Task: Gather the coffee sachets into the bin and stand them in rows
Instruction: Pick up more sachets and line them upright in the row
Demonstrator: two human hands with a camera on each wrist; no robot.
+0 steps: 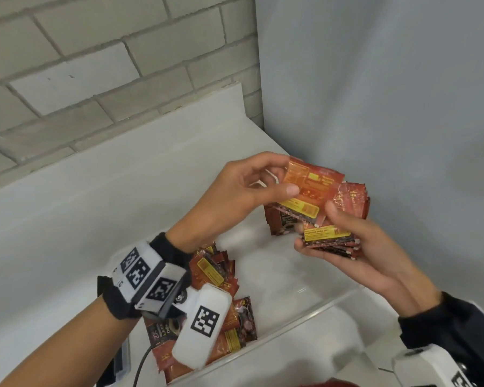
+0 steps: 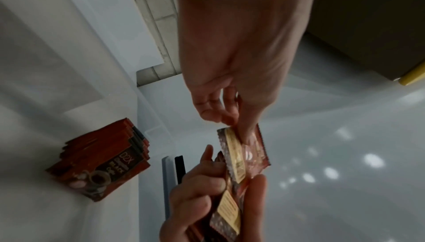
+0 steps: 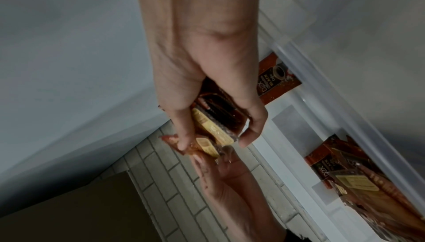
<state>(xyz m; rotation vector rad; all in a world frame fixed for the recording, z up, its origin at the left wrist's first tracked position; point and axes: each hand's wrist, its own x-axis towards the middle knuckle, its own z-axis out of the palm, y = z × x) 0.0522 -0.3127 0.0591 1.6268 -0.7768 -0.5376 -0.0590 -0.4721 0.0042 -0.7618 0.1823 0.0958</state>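
Above the clear bin (image 1: 327, 304), the left hand (image 1: 243, 191) pinches one coffee sachet (image 1: 309, 188), long axis tilted toward the bin's far corner. The right hand (image 1: 355, 247) clasps a flat stack of sachets (image 1: 330, 241) just beneath.

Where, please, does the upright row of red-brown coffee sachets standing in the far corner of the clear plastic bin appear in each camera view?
Head: upright row of red-brown coffee sachets, centre right, mostly hidden behind both hands.
Left wrist: upright row, lower left, against the bin's corner.
Right wrist: one face, upper right, beside the right hand.
Shared landmark: the yellow-labelled sachet pinched by the left hand, above the stack the right hand holds.
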